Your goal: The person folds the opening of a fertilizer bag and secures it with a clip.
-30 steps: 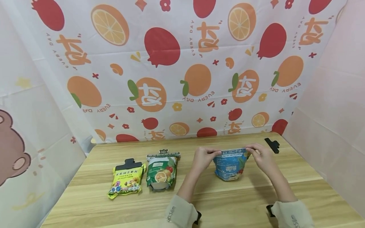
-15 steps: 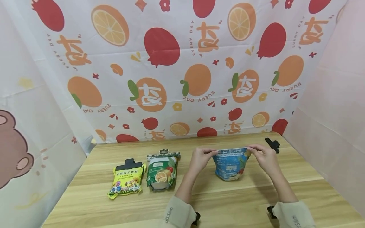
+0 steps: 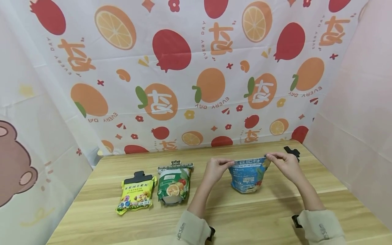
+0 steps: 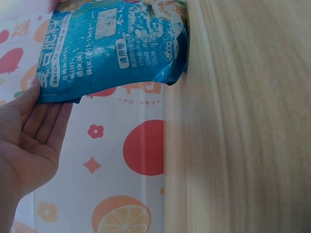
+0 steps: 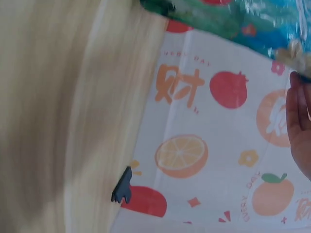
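A blue plastic fertilizer bag (image 3: 247, 177) stands on the wooden table, its top edge stretched flat between both hands. My left hand (image 3: 216, 170) pinches the bag's upper left corner between thumb and fingers; the left wrist view shows the hand (image 4: 34, 141) at that corner of the printed bag (image 4: 112, 48). The upper right corner is pinched by my right hand (image 3: 284, 164). In the right wrist view only part of that hand (image 5: 300, 121) shows, at the frame's edge. Behind the right hand lies a black clip (image 3: 292, 152), partly hidden by it.
To the left lie a yellow bag (image 3: 136, 194) with a black clip (image 3: 139, 177) on its top and a green bag (image 3: 173, 185) with a ruler-patterned clip (image 3: 175, 165). A fruit-print cloth (image 3: 190, 78) hangs behind the table (image 3: 147, 228).
The right hand has risen slightly and shifted a little to the right with its corner, now covering part of the black clip. The head view has tilted slightly.
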A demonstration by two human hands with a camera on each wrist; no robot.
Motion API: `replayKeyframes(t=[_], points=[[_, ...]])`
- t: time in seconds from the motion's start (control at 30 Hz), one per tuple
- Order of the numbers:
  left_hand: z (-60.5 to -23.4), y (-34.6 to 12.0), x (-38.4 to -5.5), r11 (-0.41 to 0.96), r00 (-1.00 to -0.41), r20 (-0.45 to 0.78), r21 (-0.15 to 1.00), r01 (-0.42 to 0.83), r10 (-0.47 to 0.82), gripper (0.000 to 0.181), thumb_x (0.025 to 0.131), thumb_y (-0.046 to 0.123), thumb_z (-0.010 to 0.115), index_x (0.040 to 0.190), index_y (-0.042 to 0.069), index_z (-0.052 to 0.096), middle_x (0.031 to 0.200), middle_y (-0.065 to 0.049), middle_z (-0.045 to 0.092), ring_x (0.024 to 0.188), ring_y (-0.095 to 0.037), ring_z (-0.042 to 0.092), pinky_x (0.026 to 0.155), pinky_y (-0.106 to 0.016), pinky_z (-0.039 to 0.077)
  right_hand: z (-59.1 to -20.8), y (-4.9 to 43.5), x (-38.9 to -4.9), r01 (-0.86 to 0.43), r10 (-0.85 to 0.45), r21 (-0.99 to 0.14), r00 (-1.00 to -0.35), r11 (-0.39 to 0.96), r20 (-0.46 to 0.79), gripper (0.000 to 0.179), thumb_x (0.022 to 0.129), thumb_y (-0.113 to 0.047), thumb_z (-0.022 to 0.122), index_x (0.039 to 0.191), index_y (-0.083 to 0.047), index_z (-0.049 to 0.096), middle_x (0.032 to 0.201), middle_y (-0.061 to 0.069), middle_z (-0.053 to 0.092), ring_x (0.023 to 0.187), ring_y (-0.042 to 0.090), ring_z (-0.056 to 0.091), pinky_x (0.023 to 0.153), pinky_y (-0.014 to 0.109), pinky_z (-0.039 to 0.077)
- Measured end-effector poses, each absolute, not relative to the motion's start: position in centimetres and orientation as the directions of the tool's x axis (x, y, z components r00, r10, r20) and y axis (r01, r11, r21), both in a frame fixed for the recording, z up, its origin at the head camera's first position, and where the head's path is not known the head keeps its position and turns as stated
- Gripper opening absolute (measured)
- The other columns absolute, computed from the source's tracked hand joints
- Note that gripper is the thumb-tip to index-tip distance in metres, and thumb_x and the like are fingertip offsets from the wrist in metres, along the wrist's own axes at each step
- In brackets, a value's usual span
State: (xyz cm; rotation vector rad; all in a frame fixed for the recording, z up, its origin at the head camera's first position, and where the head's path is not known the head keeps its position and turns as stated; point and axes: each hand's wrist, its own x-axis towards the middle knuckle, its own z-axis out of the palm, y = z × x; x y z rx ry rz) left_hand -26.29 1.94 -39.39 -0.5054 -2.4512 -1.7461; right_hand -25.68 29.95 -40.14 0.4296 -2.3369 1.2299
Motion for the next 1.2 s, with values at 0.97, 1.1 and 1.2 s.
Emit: replayKeyframes(t=[0.97,1.1,1.2], points=[[-39.3,1.9,-26.2,0.286,-0.947,0.237,0.912,0.294,0.216,0.02,0.084,0.026,0.068,0.093,0.01,0.075,0.087,0.003,0.069,0.088,-0.009,0.062,0.073,-0.027,0.05,-43.2,40.1,-31.0,-0.063,-0.063,-0.4,-0.998,0.915,0.012,0.043,0.089,-0.006,0.043,0.119,0.025,0.038,0.118,0.048,0.034,0.11,0.06,0.033,0.09,0.061,0.031],[-39.3,2.0,-26.1,0.279,-0.949,0.228,0.917,0.284,0.217,0.02,0.084,0.026,0.068,0.094,0.01,0.075,0.088,0.003,0.069,0.088,-0.009,0.062,0.073,-0.026,0.05,-43.8,40.4,-30.8,-0.044,-0.085,-0.383,-0.992,0.923,-0.091,0.052,0.09,-0.013,0.04,0.122,0.027,0.03,0.123,0.049,0.026,0.113,0.06,0.028,0.092,0.061,0.029],[-39.3,1.9,-26.1,0.271,-0.949,0.226,0.92,0.281,0.218,0.02,0.083,0.025,0.068,0.093,0.009,0.075,0.087,0.003,0.069,0.086,-0.008,0.062,0.073,-0.026,0.05,-43.9,40.3,-30.5,-0.045,-0.091,-0.377,-0.99,0.925,-0.105,0.047,0.09,-0.015,0.041,0.116,0.024,0.039,0.12,0.048,0.032,0.111,0.057,0.034,0.089,0.059,0.033]])
